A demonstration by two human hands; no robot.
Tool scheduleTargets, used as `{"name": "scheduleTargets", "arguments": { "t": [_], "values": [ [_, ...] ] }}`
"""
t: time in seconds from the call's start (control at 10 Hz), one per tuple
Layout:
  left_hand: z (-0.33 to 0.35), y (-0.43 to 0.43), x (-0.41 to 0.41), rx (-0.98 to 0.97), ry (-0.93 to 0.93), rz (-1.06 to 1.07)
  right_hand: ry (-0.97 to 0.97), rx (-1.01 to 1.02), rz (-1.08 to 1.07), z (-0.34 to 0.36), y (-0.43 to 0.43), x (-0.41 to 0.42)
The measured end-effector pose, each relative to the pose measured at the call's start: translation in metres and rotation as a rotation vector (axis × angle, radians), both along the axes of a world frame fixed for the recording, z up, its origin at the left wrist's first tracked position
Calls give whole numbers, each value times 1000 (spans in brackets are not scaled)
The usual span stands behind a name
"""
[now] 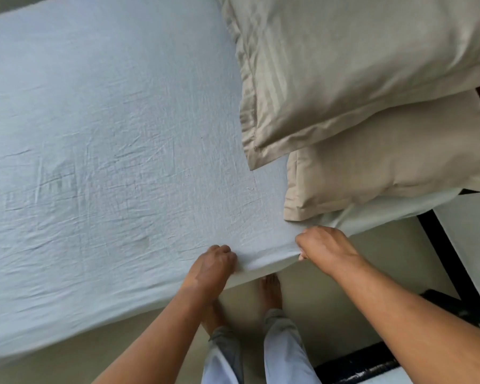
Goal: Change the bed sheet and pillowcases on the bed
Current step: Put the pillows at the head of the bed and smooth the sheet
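Note:
A pale blue-grey bed sheet (108, 139) covers the mattress, creased across its width. At the bed's near edge my left hand (214, 266) grips a fold of the sheet with curled fingers. My right hand (323, 249) grips the same edge a little further right, just below the pillows. The sheet is bunched and lifted between the two hands. Two pillows in beige striped cases lie at the head of the bed: the upper pillow (358, 67) overlaps the lower pillow (394, 164).
My bare feet (270, 291) stand on the beige floor beside the bed. A white bedside unit (471, 239) with a black edge stands at the right. A dark rug (358, 367) lies near my right leg.

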State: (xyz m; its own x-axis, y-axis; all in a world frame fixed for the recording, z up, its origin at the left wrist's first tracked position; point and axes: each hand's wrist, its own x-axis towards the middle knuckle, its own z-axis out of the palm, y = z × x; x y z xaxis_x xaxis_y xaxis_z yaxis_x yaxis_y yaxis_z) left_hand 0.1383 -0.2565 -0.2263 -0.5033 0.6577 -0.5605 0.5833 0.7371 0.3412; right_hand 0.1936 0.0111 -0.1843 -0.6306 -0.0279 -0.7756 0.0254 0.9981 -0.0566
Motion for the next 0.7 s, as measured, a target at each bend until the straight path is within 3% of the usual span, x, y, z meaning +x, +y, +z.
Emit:
{"name": "scheduleTargets", "arguments": {
  "t": [0.1, 0.2, 0.3, 0.4, 0.6, 0.7],
  "values": [
    [14, 4, -10, 46, -39, 134, 112, -37, 16, 9, -12, -17],
    [16, -4, -24, 30, 184, 363, 502, -101, 47, -2, -28, -31],
    [4, -30, -35, -254, 101, 435, 355, -139, 49, -20, -49, -41],
    [-4, -55, -24, -337, 4, 438, 197, -42, 52, -33, -70, -25],
    [14, -76, 8, -375, -151, 364, -2, -2, 24, -14, -86, -11],
    [51, -80, -1, -321, -274, 467, -103, 6, 16, 27, -96, -40]
  ]
}}
